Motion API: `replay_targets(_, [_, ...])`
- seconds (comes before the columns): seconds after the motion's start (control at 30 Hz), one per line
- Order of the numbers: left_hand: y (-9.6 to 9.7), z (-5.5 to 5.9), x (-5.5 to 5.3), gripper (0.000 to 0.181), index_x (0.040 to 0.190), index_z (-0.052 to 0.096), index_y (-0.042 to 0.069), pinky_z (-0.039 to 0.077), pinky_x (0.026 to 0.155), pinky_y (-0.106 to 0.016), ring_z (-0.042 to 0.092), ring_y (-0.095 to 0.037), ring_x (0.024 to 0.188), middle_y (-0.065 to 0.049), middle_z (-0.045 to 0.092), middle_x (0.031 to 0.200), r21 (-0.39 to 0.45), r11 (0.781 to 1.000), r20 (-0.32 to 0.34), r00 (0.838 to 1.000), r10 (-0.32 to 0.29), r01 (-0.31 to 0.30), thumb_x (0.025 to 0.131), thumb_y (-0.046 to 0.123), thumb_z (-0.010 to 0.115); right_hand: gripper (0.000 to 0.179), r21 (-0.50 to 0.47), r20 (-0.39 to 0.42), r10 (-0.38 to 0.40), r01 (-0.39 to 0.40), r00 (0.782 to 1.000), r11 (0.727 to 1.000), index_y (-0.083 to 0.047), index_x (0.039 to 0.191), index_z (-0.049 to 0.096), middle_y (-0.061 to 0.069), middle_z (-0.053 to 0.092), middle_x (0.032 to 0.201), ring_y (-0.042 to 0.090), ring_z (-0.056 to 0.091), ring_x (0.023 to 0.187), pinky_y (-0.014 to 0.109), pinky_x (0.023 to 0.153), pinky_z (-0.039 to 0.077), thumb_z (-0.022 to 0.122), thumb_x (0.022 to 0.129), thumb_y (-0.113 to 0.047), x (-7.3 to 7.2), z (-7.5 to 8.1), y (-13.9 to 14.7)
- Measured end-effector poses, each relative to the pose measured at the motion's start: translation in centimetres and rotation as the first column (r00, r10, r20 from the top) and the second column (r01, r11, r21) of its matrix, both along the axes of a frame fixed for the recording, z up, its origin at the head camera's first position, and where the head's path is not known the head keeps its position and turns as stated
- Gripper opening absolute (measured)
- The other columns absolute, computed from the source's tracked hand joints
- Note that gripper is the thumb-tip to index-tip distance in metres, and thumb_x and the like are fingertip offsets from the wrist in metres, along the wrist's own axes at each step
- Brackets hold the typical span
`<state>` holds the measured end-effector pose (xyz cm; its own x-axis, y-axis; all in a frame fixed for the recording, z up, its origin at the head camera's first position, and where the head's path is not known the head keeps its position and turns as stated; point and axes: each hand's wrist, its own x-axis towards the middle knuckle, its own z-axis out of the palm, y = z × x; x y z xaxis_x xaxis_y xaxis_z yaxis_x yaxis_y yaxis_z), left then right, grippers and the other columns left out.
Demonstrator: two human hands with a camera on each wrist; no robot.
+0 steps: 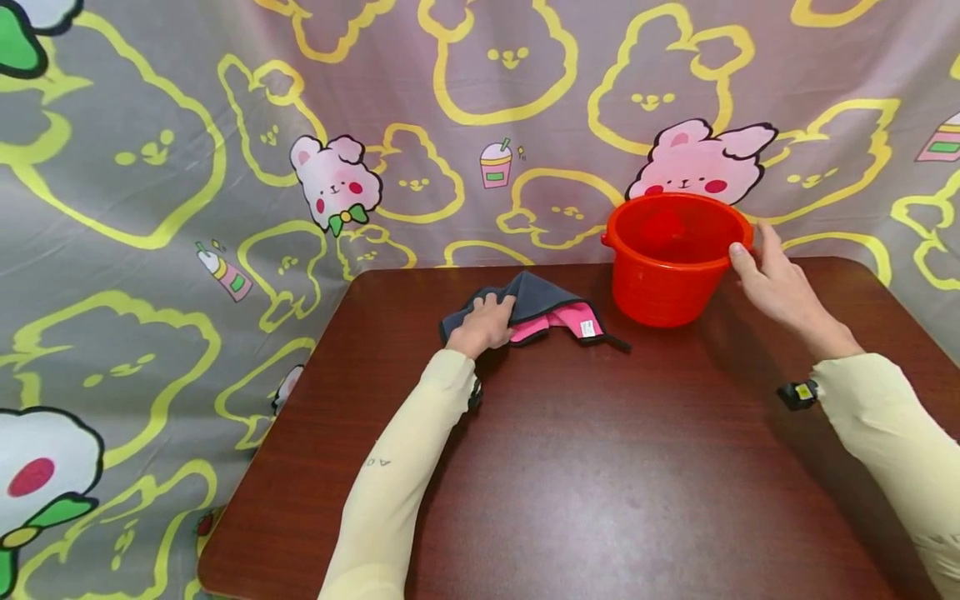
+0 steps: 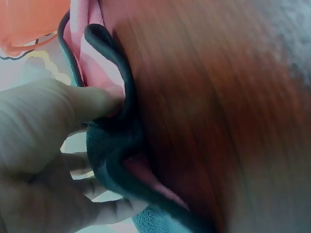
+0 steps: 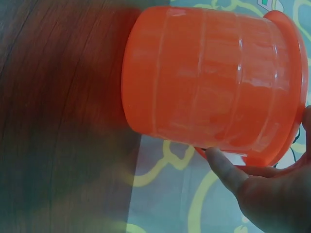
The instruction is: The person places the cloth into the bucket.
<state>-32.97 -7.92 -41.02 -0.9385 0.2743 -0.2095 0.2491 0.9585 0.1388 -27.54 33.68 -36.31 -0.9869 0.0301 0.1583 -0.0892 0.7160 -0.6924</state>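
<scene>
My left hand (image 1: 486,325) grips a cloth (image 1: 551,296), dark grey on one face and pink on the other, with black edging. It lies folded and rumpled on the table. In the left wrist view the thumb presses the cloth's pink side (image 2: 95,63), and the fingers are partly hidden behind the fabric. A white label and a black loop show at the cloth's right end. Right of it, a red plastic bucket (image 1: 660,292) stands upright. My right hand (image 1: 776,283) holds the bucket's rim on its right side, thumb at the rim and fingers along the outer wall (image 3: 209,77).
The brown wooden table (image 1: 600,467) extends toward me in front of the cloth and bucket. A grey patterned curtain (image 1: 420,100) with cartoon figures hangs behind and along the left side, close to the table's back edge.
</scene>
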Motion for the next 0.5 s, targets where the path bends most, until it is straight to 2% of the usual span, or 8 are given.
replay_targets(0.03, [0.0, 0.1, 0.0, 0.064, 0.153, 0.028, 0.021, 0.039, 0.109, -0.053, 0.032, -0.035, 0.139, -0.015, 0.032, 0.152, -0.005, 1.0, -0.003, 1.0, -0.004, 0.004, 0.098, 0.031, 0.058, 0.074, 0.001, -0.001, -0.005, 0.005, 1.0, 1.0, -0.018, 0.158, -0.005, 0.032, 0.035, 0.15, 0.04, 0.067, 0.102, 0.061, 0.096, 0.047, 0.034, 0.102, -0.048, 0.0, -0.1, 0.0])
replay_targets(0.1, [0.0, 0.1, -0.1, 0.062, 0.153, 0.03, 0.019, 0.04, 0.109, -0.052, 0.035, -0.035, 0.138, -0.015, 0.036, 0.151, -0.009, 1.0, -0.01, 1.0, -0.01, 0.009, 0.098, 0.027, 0.058, 0.072, -0.011, -0.014, -0.001, 0.001, 1.0, 1.0, -0.017, 0.159, 0.0, 0.032, 0.042, 0.145, 0.019, 0.071, 0.085, 0.044, 0.087, 0.056, 0.034, 0.103, -0.048, 0.0, -0.3, 0.0])
replay_targets(0.13, [0.0, 0.2, -0.1, 0.061, 0.152, 0.032, 0.019, 0.041, 0.108, -0.052, 0.037, -0.035, 0.138, -0.015, 0.037, 0.15, -0.005, 1.0, -0.014, 1.0, -0.009, 0.009, 0.097, 0.025, 0.057, 0.072, -0.021, -0.018, 0.0, 0.0, 1.0, 1.0, -0.017, 0.159, 0.001, 0.032, 0.045, 0.141, 0.008, 0.069, 0.079, 0.033, 0.081, 0.058, 0.034, 0.103, -0.048, 0.1, -0.4, 0.0])
replay_targets(0.2, [-0.1, 0.2, -0.2, 0.059, 0.151, 0.033, 0.019, 0.042, 0.107, -0.052, 0.041, -0.034, 0.136, -0.014, 0.04, 0.149, 0.004, 1.0, -0.019, 1.0, -0.007, 0.007, 0.097, 0.022, 0.057, 0.069, -0.055, -0.023, 0.006, -0.007, 1.0, 0.998, -0.016, 0.159, 0.006, 0.031, 0.047, 0.138, -0.011, 0.058, 0.073, 0.015, 0.069, 0.052, 0.035, 0.103, -0.047, 0.0, -0.5, -0.1])
replay_targets(0.23, [-0.1, 0.2, -0.2, 0.059, 0.151, 0.034, 0.018, 0.043, 0.106, -0.051, 0.042, -0.033, 0.135, -0.014, 0.042, 0.149, 0.014, 1.0, -0.02, 1.0, -0.005, 0.005, 0.097, 0.021, 0.057, 0.068, -0.092, -0.024, 0.017, -0.019, 1.0, 0.996, -0.016, 0.158, 0.008, 0.031, 0.046, 0.138, -0.013, 0.056, 0.074, 0.009, 0.065, 0.049, 0.035, 0.103, -0.046, 0.0, -0.6, -0.2])
replay_targets(0.3, [-0.2, 0.2, -0.2, 0.057, 0.15, 0.036, 0.017, 0.044, 0.104, -0.05, 0.047, -0.032, 0.132, -0.014, 0.045, 0.147, 0.053, 0.999, -0.023, 1.0, 0.002, 0.0, 0.097, 0.019, 0.056, 0.067, -0.156, -0.02, 0.028, -0.031, 0.999, 0.987, -0.017, 0.159, 0.009, 0.031, 0.041, 0.144, -0.015, 0.055, 0.077, 0.006, 0.063, 0.048, 0.035, 0.103, -0.045, 0.0, -0.8, -0.3])
replay_targets(0.4, [-0.4, 0.2, -0.3, 0.054, 0.148, 0.039, 0.015, 0.046, 0.103, -0.047, 0.052, -0.029, 0.127, -0.013, 0.049, 0.144, 0.126, 0.992, -0.034, 0.999, -0.002, 0.007, 0.096, 0.017, 0.055, 0.067, -0.246, -0.017, 0.033, -0.036, 0.999, 0.969, -0.017, 0.159, 0.008, 0.031, 0.035, 0.149, -0.013, 0.056, 0.084, 0.009, 0.063, 0.051, 0.036, 0.104, -0.043, -0.1, -1.1, -0.5])
replay_targets(0.5, [-0.6, 0.3, -0.3, 0.05, 0.143, 0.044, 0.011, 0.047, 0.102, -0.045, 0.055, -0.028, 0.12, -0.013, 0.054, 0.139, 0.211, 0.977, -0.053, 0.999, -0.001, 0.012, 0.095, 0.015, 0.055, 0.067, -0.292, -0.023, 0.026, -0.031, 0.999, 0.956, -0.016, 0.159, 0.008, 0.032, 0.034, 0.149, -0.012, 0.056, 0.086, 0.01, 0.063, 0.052, 0.036, 0.104, -0.042, -0.2, -1.3, -0.6])
